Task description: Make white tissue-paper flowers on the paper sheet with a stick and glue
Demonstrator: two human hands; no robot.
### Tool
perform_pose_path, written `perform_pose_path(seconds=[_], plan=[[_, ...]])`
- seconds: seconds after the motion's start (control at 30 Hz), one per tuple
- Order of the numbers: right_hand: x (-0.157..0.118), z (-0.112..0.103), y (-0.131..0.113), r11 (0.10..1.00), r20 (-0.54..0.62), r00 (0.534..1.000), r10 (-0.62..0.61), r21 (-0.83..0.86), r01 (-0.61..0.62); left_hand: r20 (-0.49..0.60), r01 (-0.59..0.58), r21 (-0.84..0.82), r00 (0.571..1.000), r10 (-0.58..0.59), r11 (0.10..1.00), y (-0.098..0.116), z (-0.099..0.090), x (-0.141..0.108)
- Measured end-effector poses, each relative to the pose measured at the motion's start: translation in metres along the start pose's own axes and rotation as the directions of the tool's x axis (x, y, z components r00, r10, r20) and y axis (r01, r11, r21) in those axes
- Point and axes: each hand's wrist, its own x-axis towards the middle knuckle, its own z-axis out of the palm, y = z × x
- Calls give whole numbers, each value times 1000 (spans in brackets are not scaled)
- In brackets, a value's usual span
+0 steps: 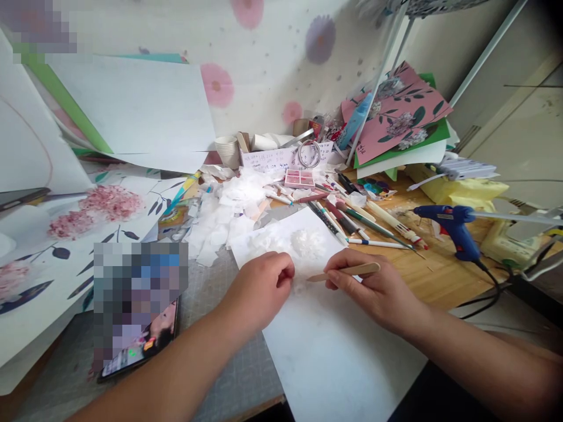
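Note:
My right hand (380, 293) grips a flat wooden stick (367, 269) between thumb and fingers, its pointed end directed left. That tip is just above a white sheet of paper (338, 357), close to my left hand (261, 287). The left fingers are curled together in a pinch over the same sheet; what they hold, if anything, is hidden. Right behind the hands, two fluffy clusters of white paper petals (308, 242) lie side by side on the sheet. A little loose white material, too blurred to make out, shows between the hands.
A heap of white paper scraps (237, 199) lies behind the sheet. Pens and brushes (347, 220) are scattered to its right, near a blue glue gun (455, 225) with a cord. At left, a phone (141, 346) lies by paper with pink flowers (109, 205). Paper cups (227, 152) stand behind.

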Motion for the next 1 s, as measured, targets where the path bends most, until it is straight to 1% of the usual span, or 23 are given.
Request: perform_pose_path(seconds=[0.1, 0.17, 0.27, 0.33, 0.47, 0.6, 0.73, 0.77, 0.83, 0.87, 0.9, 0.93, 1.0], plan=[[0, -1, 0, 1000, 1, 1000, 6, 11, -6, 25, -11, -13, 1000, 11, 1000, 3, -2, -1], [0, -1, 0, 1000, 1, 1000, 14, 14, -14, 68, -62, 8, 996, 62, 998, 4, -4, -1], [0, -2, 1, 1000, -2, 1000, 14, 13, -14, 147, -178, 111, 976, 161, 978, 4, -5, -2], [-1, -2, 3, 1000, -2, 1000, 12, 9, -12, 179, -218, 179, 966, 187, 959, 4, -6, -1], [-1, -3, 5, 999, -8, 999, 44, 32, -43, 162, -196, 251, 974, 158, 948, 3, -10, 0], [2, -4, 10, 979, 8, 991, 133, 157, -133, 173, -175, 246, 976, 134, 953, 3, -13, 1], [4, -6, 18, 899, 41, 967, 250, 362, -247, 152, -132, 222, 983, 100, 966, 2, -15, 1], [3, -8, 20, 872, 31, 962, 270, 417, -258, 137, -120, 221, 986, 92, 968, 2, -15, 0], [5, -15, 23, 832, -32, 956, 292, 501, -238, 89, -104, 216, 992, 87, 971, 4, -16, -1], [8, -20, 23, 832, -64, 955, 289, 511, -217, 56, -101, 210, 994, 92, 973, 6, -16, -3], [13, -26, 22, 851, -78, 962, 263, 488, -193, 20, -104, 201, 995, 102, 974, 8, -16, -4], [20, -31, 19, 887, -76, 974, 211, 434, -158, -15, -118, 195, 992, 123, 974, 10, -15, -6], [41, -39, 7, 964, -38, 998, 49, 265, -37, -69, -194, 207, 975, 212, 959, 15, -11, -10]])
